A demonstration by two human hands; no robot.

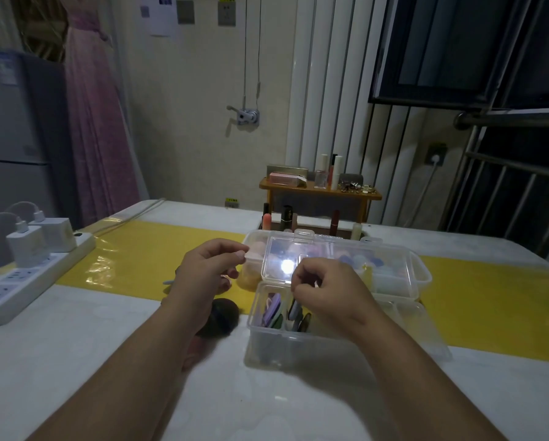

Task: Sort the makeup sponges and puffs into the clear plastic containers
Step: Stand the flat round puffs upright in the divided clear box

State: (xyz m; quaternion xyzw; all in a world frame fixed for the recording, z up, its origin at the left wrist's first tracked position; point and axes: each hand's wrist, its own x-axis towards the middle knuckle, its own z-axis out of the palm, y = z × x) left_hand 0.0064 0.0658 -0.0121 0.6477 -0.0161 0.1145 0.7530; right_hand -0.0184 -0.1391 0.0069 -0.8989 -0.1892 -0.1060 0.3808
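A clear container (266, 348) stands open near me, with purple, grey-blue and dark flat puffs (274, 310) upright in its left part. Its lid (282, 249) is tipped up and catches a bright glare. My right hand (325, 289) hovers over this container with curled fingers and pinches the top of a grey-blue puff (293, 310). Behind the lid, a second clear container (422, 275) holds pink, orange and blue sponges. My left hand (208, 268) is raised to the left of it, fingers curled, thumb against forefinger, with nothing visible between them. A dark round puff (223, 316) lies on the table below that hand.
A white power strip (28, 278) with two chargers sits at the left table edge. Lipsticks (285, 218) stand behind the containers, below a small wooden shelf (320, 190) of cosmetics. A yellow strip (139, 259) crosses the white table.
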